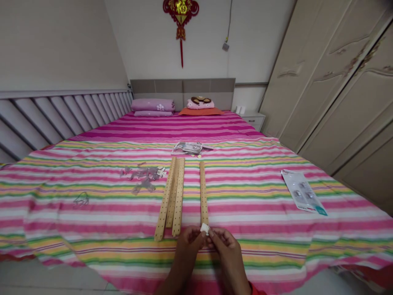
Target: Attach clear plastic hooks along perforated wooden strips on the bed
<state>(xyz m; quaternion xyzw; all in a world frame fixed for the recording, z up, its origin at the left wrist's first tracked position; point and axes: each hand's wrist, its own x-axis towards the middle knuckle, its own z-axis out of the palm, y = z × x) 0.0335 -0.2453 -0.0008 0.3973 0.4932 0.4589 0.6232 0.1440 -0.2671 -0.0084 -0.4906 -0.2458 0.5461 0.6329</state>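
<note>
Because it stretches broad and flat beneath the fingers (215, 237), the pink, white, yellow and green striped cloth sheet (251, 184) seems to suit long things laid lengthwise. Three long, straight, pale wooden strips (179, 196), dotted with small holes, lie close together ahead and left of the fingers, perhaps grouped to keep them tidy. A fourth pale, perforated wooden strip (204, 192) lies apart, straight ahead of the fingertips, likely for easy reach. Bare and bent, the left hand (189, 241) and right hand (227, 241) meet at its near end. Well right of the fingers rests a flat white-and-clear pack with a teal corner (303, 192), presumably aside for room. Farther left of the fingers spreads a scatter of small greyish pieces (147, 176), too blurred to identify. Smallest, a flat white piece (204, 228) is pinched between both hands' thumbs and fingertips, a shared grip that probably steadies something so little.
</note>
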